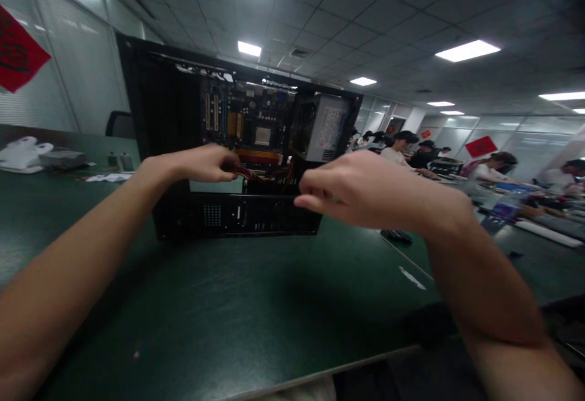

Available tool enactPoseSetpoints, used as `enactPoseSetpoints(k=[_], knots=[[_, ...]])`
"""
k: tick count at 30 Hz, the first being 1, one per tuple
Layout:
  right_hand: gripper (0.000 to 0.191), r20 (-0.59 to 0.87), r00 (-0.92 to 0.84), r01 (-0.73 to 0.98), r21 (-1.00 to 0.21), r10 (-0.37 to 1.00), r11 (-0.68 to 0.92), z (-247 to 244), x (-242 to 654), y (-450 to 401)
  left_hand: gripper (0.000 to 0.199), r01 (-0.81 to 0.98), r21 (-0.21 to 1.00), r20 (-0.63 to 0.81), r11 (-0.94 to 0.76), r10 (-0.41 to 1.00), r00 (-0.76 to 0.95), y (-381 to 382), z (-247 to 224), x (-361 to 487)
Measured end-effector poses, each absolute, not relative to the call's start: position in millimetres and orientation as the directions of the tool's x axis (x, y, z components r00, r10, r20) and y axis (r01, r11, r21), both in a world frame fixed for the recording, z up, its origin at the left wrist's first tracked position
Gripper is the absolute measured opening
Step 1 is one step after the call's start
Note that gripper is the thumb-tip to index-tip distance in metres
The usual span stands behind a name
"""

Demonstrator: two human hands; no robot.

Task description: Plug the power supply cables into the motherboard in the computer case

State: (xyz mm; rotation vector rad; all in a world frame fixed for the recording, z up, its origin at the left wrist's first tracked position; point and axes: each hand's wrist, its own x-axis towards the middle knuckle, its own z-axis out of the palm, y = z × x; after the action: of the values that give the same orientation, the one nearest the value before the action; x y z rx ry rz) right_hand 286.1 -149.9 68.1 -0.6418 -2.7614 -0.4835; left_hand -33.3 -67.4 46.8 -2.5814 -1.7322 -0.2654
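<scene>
Green table [228, 315], open computer case [150, 145]; left hand [201, 164] grip closed on cables [253, 175]; right hand [365, 194] fingertips pinched, contents unclear

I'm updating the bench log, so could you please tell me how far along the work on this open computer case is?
Done: the black metal computer case stands open, green motherboard and grey power supply mounted. In hand: left hand grips the red-and-yellow cable bundle; right hand pinches beside it. Left: cables hang loose, case uncovered.

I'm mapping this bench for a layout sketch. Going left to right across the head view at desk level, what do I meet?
White items → left hand on the coloured cables → open computer case → right hand → seated people.
</scene>
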Motion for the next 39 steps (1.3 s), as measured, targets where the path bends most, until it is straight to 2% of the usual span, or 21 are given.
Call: enactPoseSetpoints(k=[4,6,9,11,14,20,24,26,29,34,39], knots=[[0.043,0.182,-0.950,0.291,0.230,0.252,0.929,3.3,312.1,-176.9,0.053,0.905,0.105,0.137,-0.413,0.907,0.398,-76.4,54.2,-32.1],[0.040,0.203,-0.942,0.305,0.194,0.266,0.932,-36.8,342.0,-175.7,0.052,0.913,0.118,0.108,-0.391,0.919,0.380,-72.3,50.7,-34.8],[0.055,0.285,-0.784,0.597,0.108,0.551,0.795,-95.6,407.7,-165.1,0.049,0.928,0.129,0.057,-0.350,0.937,0.346,-61.3,42.7,-40.7],[0.059,0.278,-0.637,0.754,0.034,0.719,0.656,-129.4,452.2,-162.9,0.047,0.933,0.118,0.055,-0.340,0.940,0.336,-57.5,39.7,-42.3],[0.062,0.247,-0.503,0.851,-0.026,0.828,0.525,-164.1,494.6,-171.7,0.048,0.932,0.089,0.062,-0.350,0.936,0.346,-63.3,40.4,-37.6],[0.067,0.191,-0.472,0.877,0.001,0.861,0.481,-177.5,500.5,-182.4,0.046,0.919,0.082,0.058,-0.385,0.923,0.381,-85.3,44.5,-25.0],[0.104,0.139,-0.570,0.813,-0.048,0.810,0.581,-170.2,503.8,-186.4,0.048,0.916,0.074,0.041,-0.395,0.919,0.393,-86.1,43.6,-28.1],[0.115,0.103,-0.589,0.796,-0.095,0.802,0.597,-164.7,506.8,-192.3,0.049,0.916,0.078,0.028,-0.394,0.919,0.393,-82.6,42.0,-32.1],[0.100,0.078,-0.554,0.812,-0.172,0.829,0.558,-155.1,509.2,-199.4,0.046,0.916,0.108,0.022,-0.387,0.922,0.387,-70.0,36.7,-41.2],[0.037,0.196,-0.485,0.803,-0.285,0.852,0.523,-144.4,502.8,-195.2,0.037,0.922,0.184,0.015,-0.340,0.939,0.343,-43.0,26.4,-58.7],[0.036,0.410,-0.472,0.766,-0.247,0.780,0.594,-149.5,480.3,-187.0,0.036,0.921,0.228,0.033,-0.316,0.948,0.317,-52.8,29.1,-56.5]])
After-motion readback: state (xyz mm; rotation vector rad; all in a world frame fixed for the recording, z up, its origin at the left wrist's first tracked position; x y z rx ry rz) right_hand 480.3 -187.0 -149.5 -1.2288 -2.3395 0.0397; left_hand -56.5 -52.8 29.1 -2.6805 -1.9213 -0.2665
